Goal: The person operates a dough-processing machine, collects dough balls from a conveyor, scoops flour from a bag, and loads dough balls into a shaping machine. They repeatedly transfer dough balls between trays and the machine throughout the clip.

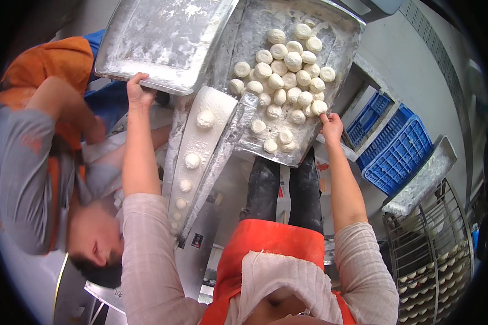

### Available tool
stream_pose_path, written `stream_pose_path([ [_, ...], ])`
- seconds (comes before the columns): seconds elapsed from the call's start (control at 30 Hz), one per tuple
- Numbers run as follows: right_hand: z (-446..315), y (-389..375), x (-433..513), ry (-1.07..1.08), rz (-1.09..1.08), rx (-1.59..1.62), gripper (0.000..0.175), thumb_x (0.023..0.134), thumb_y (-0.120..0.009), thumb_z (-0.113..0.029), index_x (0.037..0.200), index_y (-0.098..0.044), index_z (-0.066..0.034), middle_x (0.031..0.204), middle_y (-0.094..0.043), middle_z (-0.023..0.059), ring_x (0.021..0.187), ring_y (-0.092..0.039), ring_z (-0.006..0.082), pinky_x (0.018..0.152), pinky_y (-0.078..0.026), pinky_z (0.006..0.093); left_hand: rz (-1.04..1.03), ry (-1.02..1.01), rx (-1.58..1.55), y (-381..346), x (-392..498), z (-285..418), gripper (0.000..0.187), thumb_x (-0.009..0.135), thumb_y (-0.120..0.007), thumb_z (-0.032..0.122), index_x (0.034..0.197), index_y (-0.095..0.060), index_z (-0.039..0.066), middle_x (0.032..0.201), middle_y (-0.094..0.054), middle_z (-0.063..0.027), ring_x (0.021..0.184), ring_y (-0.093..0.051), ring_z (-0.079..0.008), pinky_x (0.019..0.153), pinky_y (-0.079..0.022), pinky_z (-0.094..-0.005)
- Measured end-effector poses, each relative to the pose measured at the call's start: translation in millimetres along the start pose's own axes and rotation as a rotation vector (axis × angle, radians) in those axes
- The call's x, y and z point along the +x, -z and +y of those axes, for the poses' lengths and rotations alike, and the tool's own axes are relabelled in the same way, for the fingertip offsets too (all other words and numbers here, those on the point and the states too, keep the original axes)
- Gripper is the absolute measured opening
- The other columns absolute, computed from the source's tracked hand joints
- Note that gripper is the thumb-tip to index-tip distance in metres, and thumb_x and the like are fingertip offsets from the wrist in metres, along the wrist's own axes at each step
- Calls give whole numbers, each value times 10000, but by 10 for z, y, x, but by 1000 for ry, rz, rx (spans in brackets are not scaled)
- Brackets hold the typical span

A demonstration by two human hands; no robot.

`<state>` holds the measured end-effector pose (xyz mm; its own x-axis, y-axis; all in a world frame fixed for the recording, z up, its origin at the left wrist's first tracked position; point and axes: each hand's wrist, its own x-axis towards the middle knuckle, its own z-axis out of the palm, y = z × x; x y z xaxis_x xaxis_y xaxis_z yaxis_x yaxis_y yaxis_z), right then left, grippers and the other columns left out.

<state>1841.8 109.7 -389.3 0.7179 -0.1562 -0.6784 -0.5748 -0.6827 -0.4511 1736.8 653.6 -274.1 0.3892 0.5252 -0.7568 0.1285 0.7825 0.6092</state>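
My left hand (pixel 141 92) grips the near rim of a flour-dusted metal tray (pixel 162 40), thumb on top and fingers underneath. My right hand (pixel 332 126) is at the right rim of a second metal tray (pixel 244 36), its fingertips close against one dough ball (pixel 319 107). Whether they touch that ball is hard to tell. Many round, floured dough pieces (pixel 278 68) lie heaped in this second tray. Between the trays a floured conveyor belt (pixel 197 140) carries several dough balls (pixel 205 119) in a line.
At left is a co-worker (pixel 20 134) in a grey top and orange apron, close to the conveyor. Blue plastic crates (pixel 398 150) stand to the right, with a metal tray (pixel 425 178) leaning beside them. A wire rack (pixel 435 252) at lower right holds rows of dough pieces.
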Motion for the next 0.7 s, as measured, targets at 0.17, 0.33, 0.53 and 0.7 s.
stream_pose_path([
  [0.17, 63, -160, -40, -96, -50, 177, 160, 849, -652, -170, 816, -547, -54, 634, -519, -23, 510, -471, 58, 432, -415, 230, -100, 102, 47, 367, 729, 19, 361, 709, -515, 11, 1060, -505, -74, 1101, -540, -201, 1063, -523, -360, 991, -389, -488],
  [0.33, -6, -115, -155, -14, -201, 345, 106, 889, -592, -132, 944, -552, -52, 718, -521, -36, 591, -488, 40, 515, -461, 208, -93, 32, 150, 339, 1347, 175, 483, 699, -531, 6, 1168, -453, -79, 1107, -554, -197, 1062, -527, -374, 978, -406, -496],
  [0.53, 92, 46, -123, -91, -328, 300, 213, 891, -549, -66, 1103, -531, -59, 863, -557, 1, 647, -522, 63, 555, -501, 228, -40, 6, 323, 279, 1464, 274, 472, 736, -527, 8, 1191, -438, -78, 1132, -548, -203, 1056, -549, -370, 980, -425, -479],
  [0.7, 133, -24, -62, -114, -328, 418, 198, 874, -559, -29, 1065, -521, -69, 836, -539, -11, 639, -527, 67, 542, -510, 225, 33, 45, 373, 459, 1498, 116, 357, 769, -552, 18, 1113, -489, -53, 1068, -570, -167, 1009, -567, -325, 963, -440, -451],
])
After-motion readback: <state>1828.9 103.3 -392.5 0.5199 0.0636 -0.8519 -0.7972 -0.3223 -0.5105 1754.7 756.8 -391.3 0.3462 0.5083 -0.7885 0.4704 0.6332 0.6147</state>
